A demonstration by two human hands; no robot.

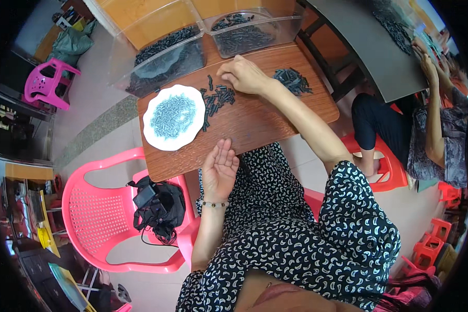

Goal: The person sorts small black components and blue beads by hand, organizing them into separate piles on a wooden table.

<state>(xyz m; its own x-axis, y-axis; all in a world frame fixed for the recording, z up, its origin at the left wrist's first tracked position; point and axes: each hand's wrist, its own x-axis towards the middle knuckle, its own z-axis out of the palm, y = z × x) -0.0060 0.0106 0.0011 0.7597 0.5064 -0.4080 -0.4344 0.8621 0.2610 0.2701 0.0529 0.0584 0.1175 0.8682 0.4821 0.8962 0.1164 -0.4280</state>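
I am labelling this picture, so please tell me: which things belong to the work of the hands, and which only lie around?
In the work:
- right hand on the small dark parts
- left hand, open at the table edge
- white plate of bluish parts
- second dark pile
- two clear bins of dark parts

Lying around:
- pink chair with black bag
- red stools

Seen from above, a person's right hand [244, 75] rests fingers-down on a scatter of small black parts [217, 99] on a small wooden table [255, 125]. The left hand [220, 169] lies palm up, empty, at the table's near edge. A white plate [152, 136] of pale blue parts [172, 115] sits just left of the black ones.
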